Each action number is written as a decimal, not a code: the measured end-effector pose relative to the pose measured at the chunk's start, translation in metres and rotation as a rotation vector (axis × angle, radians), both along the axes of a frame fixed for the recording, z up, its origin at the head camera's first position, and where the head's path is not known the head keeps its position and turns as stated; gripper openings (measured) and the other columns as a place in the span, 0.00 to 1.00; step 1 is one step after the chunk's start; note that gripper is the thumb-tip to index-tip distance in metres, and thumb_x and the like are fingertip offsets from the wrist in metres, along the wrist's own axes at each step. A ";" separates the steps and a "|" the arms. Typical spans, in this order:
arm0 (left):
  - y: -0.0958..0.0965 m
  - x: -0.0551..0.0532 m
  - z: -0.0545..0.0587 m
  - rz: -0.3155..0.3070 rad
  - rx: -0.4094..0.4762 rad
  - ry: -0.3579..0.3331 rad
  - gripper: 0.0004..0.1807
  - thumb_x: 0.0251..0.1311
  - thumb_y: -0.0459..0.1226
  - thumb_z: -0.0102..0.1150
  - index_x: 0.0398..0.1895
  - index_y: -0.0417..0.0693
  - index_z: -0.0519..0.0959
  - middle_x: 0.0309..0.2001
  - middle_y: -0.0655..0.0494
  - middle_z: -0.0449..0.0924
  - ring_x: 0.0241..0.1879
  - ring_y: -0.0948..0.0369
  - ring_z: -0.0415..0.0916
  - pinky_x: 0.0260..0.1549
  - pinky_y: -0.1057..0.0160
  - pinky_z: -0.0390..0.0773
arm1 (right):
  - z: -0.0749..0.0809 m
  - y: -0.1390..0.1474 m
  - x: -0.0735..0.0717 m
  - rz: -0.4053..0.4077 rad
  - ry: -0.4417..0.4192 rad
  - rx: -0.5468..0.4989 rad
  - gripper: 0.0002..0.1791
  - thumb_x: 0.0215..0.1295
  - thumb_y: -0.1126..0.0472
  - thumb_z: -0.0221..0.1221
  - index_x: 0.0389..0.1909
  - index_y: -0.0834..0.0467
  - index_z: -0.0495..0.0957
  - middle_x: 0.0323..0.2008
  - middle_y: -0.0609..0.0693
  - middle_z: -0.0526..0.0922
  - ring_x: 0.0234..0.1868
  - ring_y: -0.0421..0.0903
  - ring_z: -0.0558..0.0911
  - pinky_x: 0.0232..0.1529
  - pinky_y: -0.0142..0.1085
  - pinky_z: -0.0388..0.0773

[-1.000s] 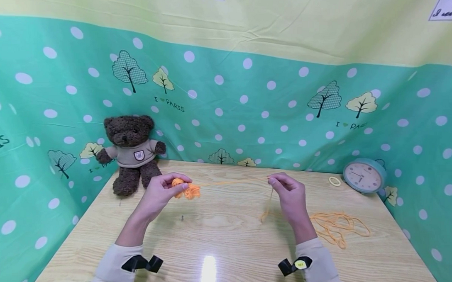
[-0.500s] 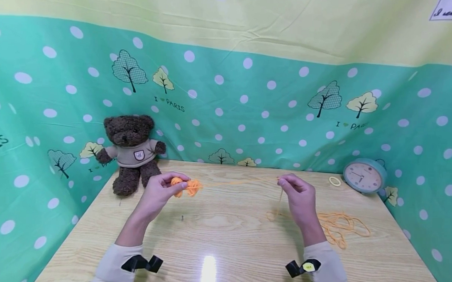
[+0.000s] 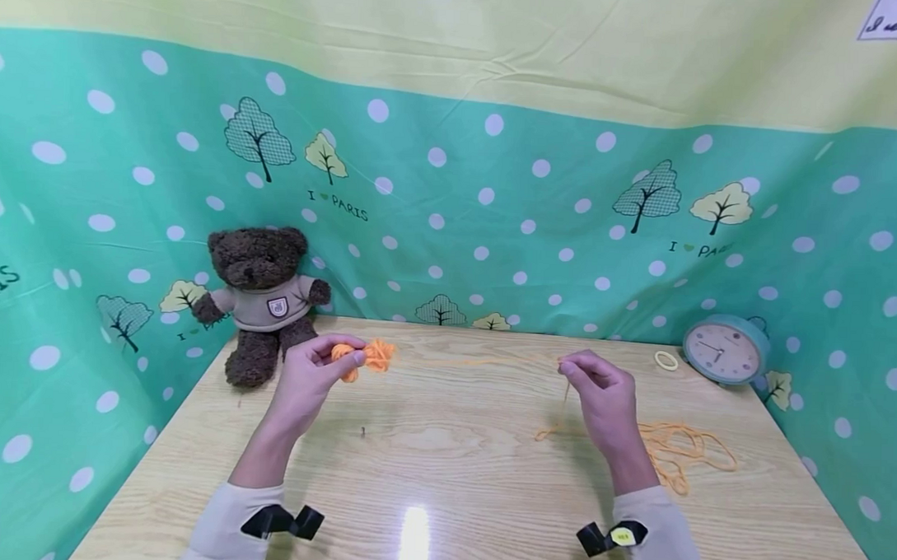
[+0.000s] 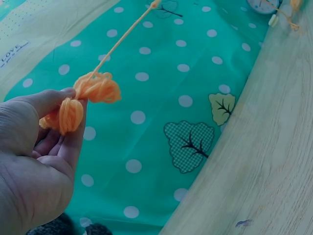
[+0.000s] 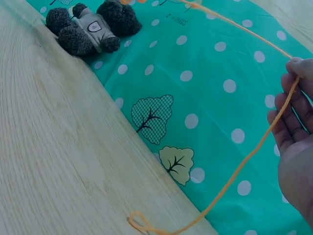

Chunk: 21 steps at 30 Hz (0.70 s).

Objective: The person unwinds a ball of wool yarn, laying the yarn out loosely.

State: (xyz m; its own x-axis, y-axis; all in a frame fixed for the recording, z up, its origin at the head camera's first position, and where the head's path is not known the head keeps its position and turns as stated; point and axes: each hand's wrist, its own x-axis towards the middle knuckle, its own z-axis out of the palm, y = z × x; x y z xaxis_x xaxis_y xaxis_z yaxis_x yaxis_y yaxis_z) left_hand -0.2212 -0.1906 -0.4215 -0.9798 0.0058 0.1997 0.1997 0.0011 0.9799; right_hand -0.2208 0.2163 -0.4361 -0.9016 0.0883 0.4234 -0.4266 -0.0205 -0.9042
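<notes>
My left hand (image 3: pixel 307 380) pinches a small bundle of orange yarn (image 4: pixel 98 88) between thumb and fingers, above the left part of the table. The bundle is gathered in the middle, with loops bulging on either side. From it a single yarn strand (image 5: pixel 239 23) runs taut across to my right hand (image 3: pixel 601 405), where thumb and index finger pinch it. Below that pinch the strand hangs down to a small loop near the table, seen in the right wrist view. A loose heap of yarn (image 3: pixel 683 449) lies on the table beyond my right wrist.
A brown teddy bear (image 3: pixel 258 298) in a grey shirt sits at the back left. At the back right stand a round teal clock (image 3: pixel 724 349) and a cream ring (image 3: pixel 666 360). A tiny dark bit (image 3: pixel 363 432) lies on the wooden table (image 3: pixel 442 469). Green dotted cloth (image 3: pixel 450 231) hangs behind.
My right hand has moved right, drawing the strand longer between the hands. My left hand has shifted slightly up and left, and the yarn bundle has turned a little.
</notes>
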 end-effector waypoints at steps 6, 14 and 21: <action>0.000 0.000 0.000 0.036 0.043 0.013 0.12 0.66 0.33 0.68 0.48 0.34 0.84 0.39 0.63 0.89 0.33 0.69 0.81 0.31 0.71 0.81 | -0.001 0.004 0.002 -0.010 0.012 -0.021 0.07 0.69 0.73 0.62 0.38 0.78 0.82 0.34 0.44 0.88 0.38 0.37 0.85 0.44 0.27 0.82; -0.001 0.000 0.002 0.030 0.052 0.015 0.13 0.65 0.35 0.69 0.48 0.35 0.85 0.42 0.63 0.89 0.42 0.67 0.86 0.37 0.72 0.84 | 0.000 0.014 0.003 -0.059 -0.015 -0.003 0.10 0.72 0.71 0.61 0.39 0.78 0.81 0.35 0.44 0.88 0.40 0.37 0.84 0.46 0.26 0.81; -0.002 0.000 0.002 0.022 0.085 0.029 0.11 0.65 0.33 0.68 0.47 0.35 0.85 0.41 0.63 0.89 0.40 0.68 0.85 0.34 0.73 0.82 | -0.001 0.028 0.002 -0.087 -0.021 -0.047 0.11 0.71 0.72 0.61 0.40 0.80 0.80 0.33 0.44 0.88 0.41 0.38 0.84 0.50 0.27 0.80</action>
